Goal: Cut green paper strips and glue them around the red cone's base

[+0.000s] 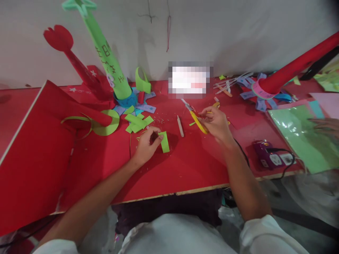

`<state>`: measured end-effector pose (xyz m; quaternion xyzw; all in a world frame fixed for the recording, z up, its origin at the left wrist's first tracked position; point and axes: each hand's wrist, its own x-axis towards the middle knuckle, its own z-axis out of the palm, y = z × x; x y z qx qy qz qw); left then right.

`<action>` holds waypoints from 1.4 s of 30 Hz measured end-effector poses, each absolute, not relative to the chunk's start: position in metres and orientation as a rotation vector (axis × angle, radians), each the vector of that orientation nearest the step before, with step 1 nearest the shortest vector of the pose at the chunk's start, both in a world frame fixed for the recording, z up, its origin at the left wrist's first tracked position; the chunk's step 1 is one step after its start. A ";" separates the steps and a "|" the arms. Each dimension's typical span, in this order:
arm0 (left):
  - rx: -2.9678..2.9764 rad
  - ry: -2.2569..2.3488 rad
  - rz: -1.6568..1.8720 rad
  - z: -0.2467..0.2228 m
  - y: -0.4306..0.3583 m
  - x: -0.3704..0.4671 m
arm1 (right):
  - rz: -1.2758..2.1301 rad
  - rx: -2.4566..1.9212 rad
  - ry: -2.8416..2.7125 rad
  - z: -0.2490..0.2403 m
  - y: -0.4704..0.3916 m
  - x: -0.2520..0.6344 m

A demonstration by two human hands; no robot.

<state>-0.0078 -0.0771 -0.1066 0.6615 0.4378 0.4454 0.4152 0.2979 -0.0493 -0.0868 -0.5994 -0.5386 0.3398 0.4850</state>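
Observation:
My left hand [148, 145] pinches a short strip of bright green paper [164, 142] between thumb and fingertips, just above the red tabletop [169, 173]. My right hand [215, 122] has its fingers curled at a yellow-handled cutter [197, 121], whose thin silver tip points away to the upper left. Another yellow piece [217, 104] shows behind those fingers; whether it belongs to the same tool is unclear. Between my hands lies a pale, slim stick [180, 126]. Several green paper strips [139, 122] overlap in a pile beyond my left hand.
A green paper tower [112, 67] and a red paper piece [79, 67] stand at the back left. A red board [39, 158] rises at left. On the right are a purple device [267, 155] with a cable, a green packet [304, 134] and another person's hand [327, 125].

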 end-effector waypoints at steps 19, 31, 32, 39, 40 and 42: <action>1.605 1.125 1.127 -0.108 -0.077 -0.007 | 1.543 -1.072 -1.092 -0.073 -0.079 0.226; 1.475 1.098 1.544 -0.052 -0.034 -0.015 | 1.489 -1.189 -1.148 -0.076 -0.077 0.222; 1.450 1.031 1.553 -0.041 -0.027 -0.013 | 1.468 -1.172 -1.174 -0.077 -0.077 0.221; 1.290 0.695 1.542 0.014 0.004 0.014 | 1.481 -0.914 -1.188 -0.083 -0.081 0.214; 1.281 0.694 1.566 0.015 0.006 0.017 | 1.500 -0.869 -1.146 -0.083 -0.082 0.211; 1.291 0.715 1.593 0.014 0.010 0.021 | 1.528 -0.794 -1.114 -0.082 -0.083 0.205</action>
